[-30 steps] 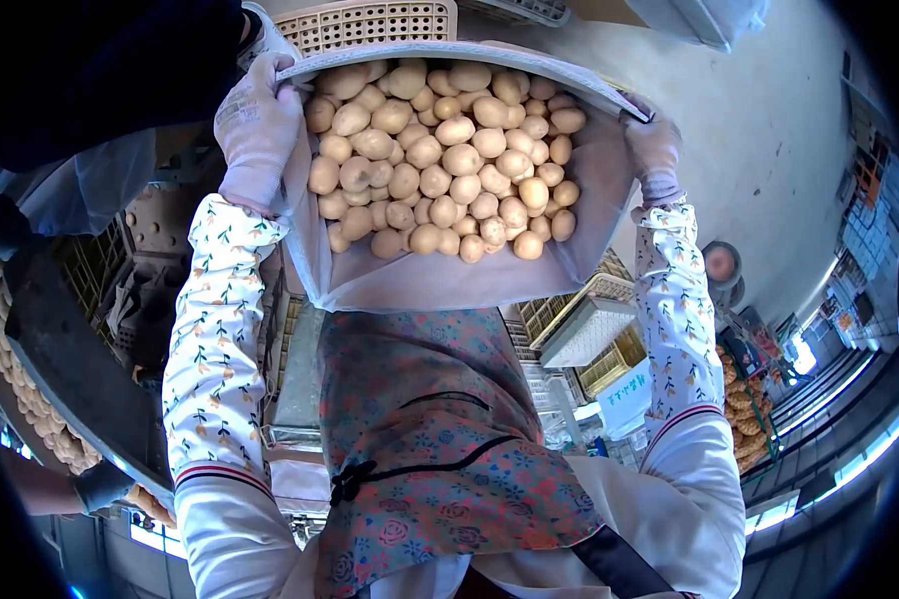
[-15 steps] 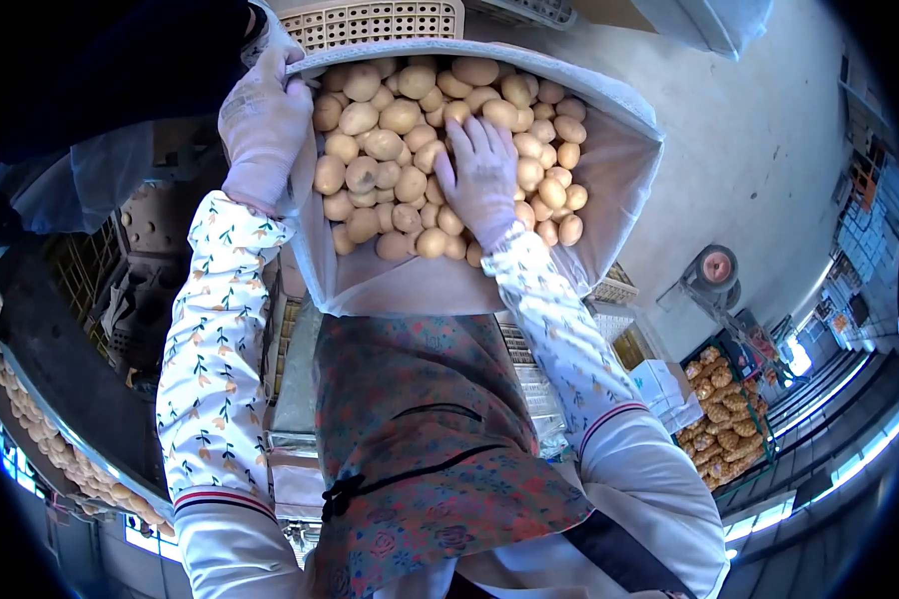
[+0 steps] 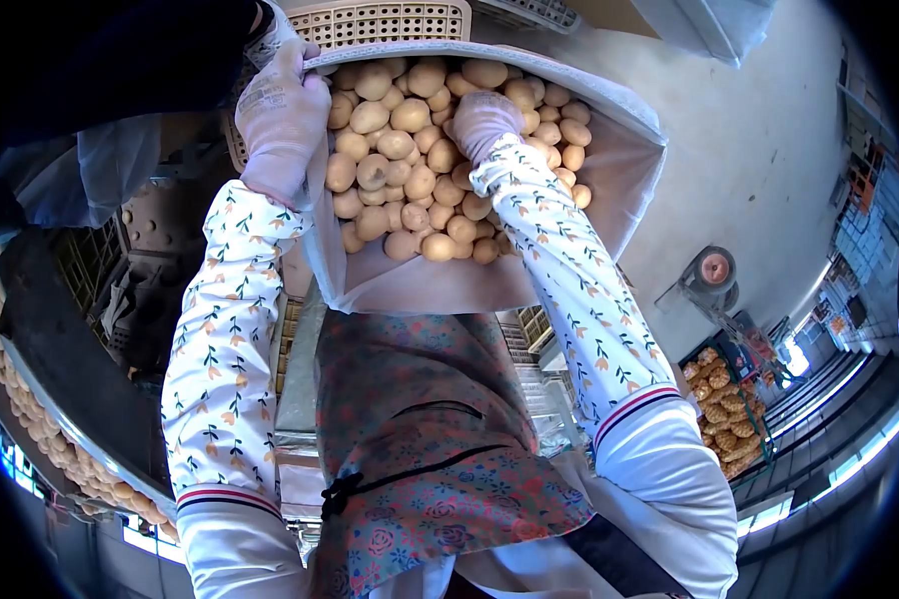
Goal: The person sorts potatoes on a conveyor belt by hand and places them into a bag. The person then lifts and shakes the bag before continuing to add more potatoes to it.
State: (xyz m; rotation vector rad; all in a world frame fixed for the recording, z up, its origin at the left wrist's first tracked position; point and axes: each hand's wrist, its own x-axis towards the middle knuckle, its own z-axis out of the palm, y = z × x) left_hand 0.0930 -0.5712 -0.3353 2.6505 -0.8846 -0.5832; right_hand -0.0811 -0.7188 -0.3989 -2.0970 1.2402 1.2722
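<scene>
Many small yellowish potatoes (image 3: 398,165) lie heaped in a white liner (image 3: 440,288) that is spread wide, its rim running across the top. My left hand (image 3: 282,110), in a pale glove, grips the liner's upper left edge with the thumb over it and the fingers curled. My right hand (image 3: 485,124), gloved too, is pushed down among the potatoes near the far side. Its fingers are hidden between them, so what they hold cannot be made out. Both forearms wear white printed sleeves.
Beyond the liner sits a cream perforated crate (image 3: 380,24). A person in dark clothing (image 3: 120,70) stands at upper left. At left, a curved conveyor (image 3: 60,359) has potatoes along its outer side. A wheeled cart (image 3: 714,270) and filled net sacks (image 3: 724,414) are at right.
My right hand has moved up and sunk deeper into the potatoes, its spread fingers now out of sight. My left hand, still on the edge, has shifted slightly right.
</scene>
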